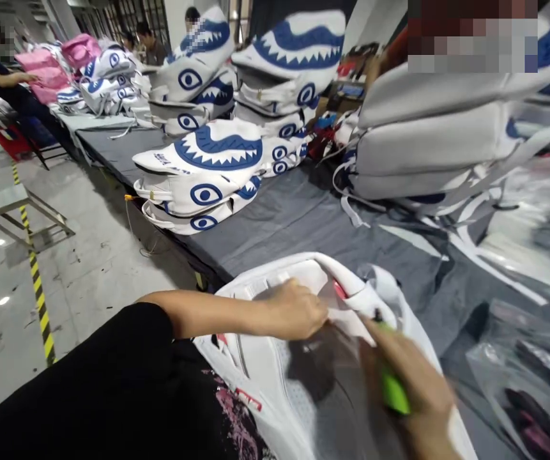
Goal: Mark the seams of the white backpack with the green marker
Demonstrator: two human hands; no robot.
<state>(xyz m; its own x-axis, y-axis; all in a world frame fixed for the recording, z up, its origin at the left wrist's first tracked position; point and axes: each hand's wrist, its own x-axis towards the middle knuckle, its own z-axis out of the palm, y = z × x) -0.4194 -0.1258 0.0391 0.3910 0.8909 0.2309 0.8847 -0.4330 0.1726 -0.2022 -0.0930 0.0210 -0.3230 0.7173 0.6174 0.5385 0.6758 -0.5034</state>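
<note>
Floor: grey, with black-and-yellow tape (39, 294) and a small stool (11, 201) at the left of the frame.
Table: a dark cloth-covered table (236, 249) runs from upper left to lower right.
Stacked bags: white bags with blue eyes and teeth (221, 150) stand at upper centre; more bags with plain grey sides (428, 150) are piled at upper right.
Your bag: the white bag (260, 354) lies open at lower centre, against your dark clothes.
Your left hand (298, 310): fingers curled closed, pinching the edge of a pale piece (351, 322) over the bag's opening.
Your right hand (418, 370): fingers wrapped round a bright green tool (393, 386); blur makes its kind hard to tell.
Plastic: clear plastic bags (519, 364) lie at lower right.
</note>
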